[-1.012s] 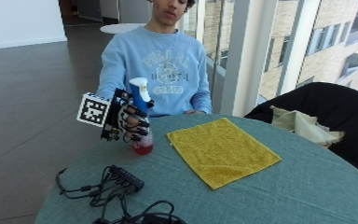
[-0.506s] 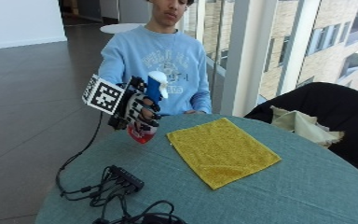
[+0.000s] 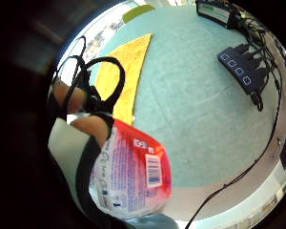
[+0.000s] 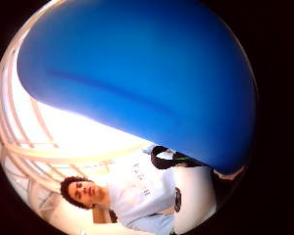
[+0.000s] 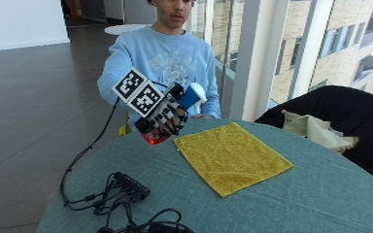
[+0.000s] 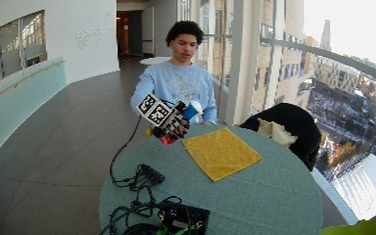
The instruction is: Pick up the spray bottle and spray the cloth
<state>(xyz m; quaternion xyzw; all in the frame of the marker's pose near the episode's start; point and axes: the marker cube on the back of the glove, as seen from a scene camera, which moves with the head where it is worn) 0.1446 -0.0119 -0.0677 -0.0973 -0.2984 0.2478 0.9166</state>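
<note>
Outside view: gloved right hand (image 5: 164, 116) fingers curled around blue-topped, red-based plastic spray bottle (image 5: 185, 99), lifted.
Risk: nozzle aimed right past the yellow terry cloth (image 5: 231, 156); spray would wet the table (image 5: 342, 194).

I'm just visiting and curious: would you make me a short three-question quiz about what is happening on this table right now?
1. True or false: the spray bottle stands on the table.
2. What colour is the cloth?
3. The gloved right hand is: A) flat on the cloth, B) gripping the bottle, C) touching the black cables.

Key: 1 false, it is held above the table. 2 yellow. 3 B.
</note>
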